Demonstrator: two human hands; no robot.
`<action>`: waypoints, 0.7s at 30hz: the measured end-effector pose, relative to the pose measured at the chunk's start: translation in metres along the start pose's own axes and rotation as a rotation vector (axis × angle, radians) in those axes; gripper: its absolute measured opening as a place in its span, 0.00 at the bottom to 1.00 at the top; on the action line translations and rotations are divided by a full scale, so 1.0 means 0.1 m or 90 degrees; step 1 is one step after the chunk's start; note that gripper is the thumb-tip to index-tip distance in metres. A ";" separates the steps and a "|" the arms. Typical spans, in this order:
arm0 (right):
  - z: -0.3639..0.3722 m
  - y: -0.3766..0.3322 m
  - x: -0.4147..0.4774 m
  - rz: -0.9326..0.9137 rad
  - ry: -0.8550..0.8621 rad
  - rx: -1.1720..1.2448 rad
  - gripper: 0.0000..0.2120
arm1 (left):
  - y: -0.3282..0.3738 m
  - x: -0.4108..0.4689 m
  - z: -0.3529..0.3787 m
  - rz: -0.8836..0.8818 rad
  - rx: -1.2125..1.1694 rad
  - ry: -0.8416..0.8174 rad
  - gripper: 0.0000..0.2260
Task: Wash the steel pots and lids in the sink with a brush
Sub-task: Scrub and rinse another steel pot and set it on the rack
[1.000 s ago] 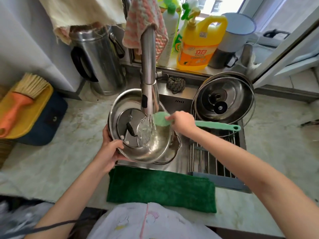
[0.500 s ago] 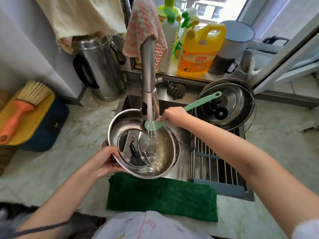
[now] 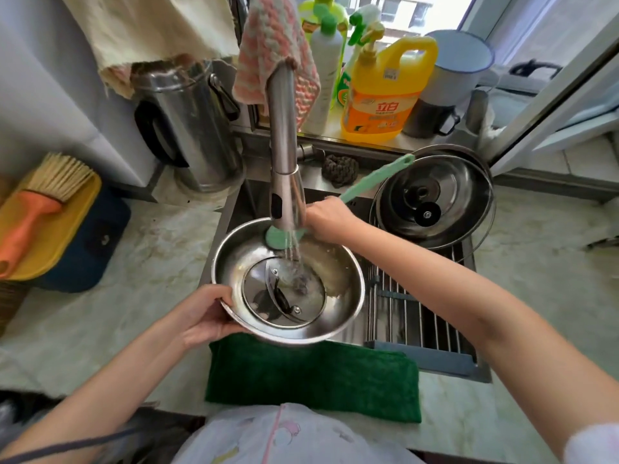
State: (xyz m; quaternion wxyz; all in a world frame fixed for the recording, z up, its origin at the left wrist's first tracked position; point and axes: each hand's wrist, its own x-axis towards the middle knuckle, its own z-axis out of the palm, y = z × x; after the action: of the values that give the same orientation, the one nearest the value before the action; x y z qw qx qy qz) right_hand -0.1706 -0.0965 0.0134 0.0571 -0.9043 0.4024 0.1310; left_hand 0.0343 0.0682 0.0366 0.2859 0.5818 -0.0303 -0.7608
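A steel bowl-shaped pot (image 3: 348,296) sits over the sink with a small steel lid (image 3: 284,296) lying inside it. My left hand (image 3: 204,316) grips the pot's near-left rim. My right hand (image 3: 330,217) holds a green brush (image 3: 371,177) by its handle; the brush head (image 3: 278,237) presses on the pot's far inner wall. Water runs from the steel faucet (image 3: 284,155) into the pot. A larger pot with a lid (image 3: 432,195) rests on the drying rack to the right.
A green cloth (image 3: 311,380) lies on the sink's front edge. A wire rack (image 3: 412,316) spans the sink's right half. A steel kettle (image 3: 187,128), detergent bottles (image 3: 382,92), a scouring pad (image 3: 340,169) stand behind. An orange brush (image 3: 37,205) lies on a yellow board at left.
The brush handle swung from pointing right to pointing up and back, and its head moved to the pot's far wall. The pot came nearer and more level in my left hand.
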 end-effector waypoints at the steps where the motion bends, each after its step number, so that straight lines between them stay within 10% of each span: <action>1: -0.04 0.03 -0.06 0.056 -0.037 0.001 0.13 | 0.00 0.01 -0.02 0.003 -0.013 -0.003 0.17; 5: -0.02 0.06 -0.15 0.169 -0.177 -0.009 0.18 | -0.03 0.02 -0.01 0.016 0.025 0.006 0.16; 14: 0.14 -0.46 -0.26 0.120 0.008 0.247 0.14 | -0.22 0.12 -0.04 0.050 -0.059 -0.080 0.19; 21: -0.02 -0.72 -0.53 0.004 -0.293 0.571 0.15 | -0.22 0.26 -0.09 0.105 -0.126 -0.115 0.46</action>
State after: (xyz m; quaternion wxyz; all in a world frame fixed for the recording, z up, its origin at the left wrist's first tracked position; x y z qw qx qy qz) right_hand -0.1509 -0.0106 0.0300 0.5270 -0.7370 0.3989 0.1416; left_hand 0.0297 0.0767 0.0026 0.3994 0.4752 -0.0286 -0.7835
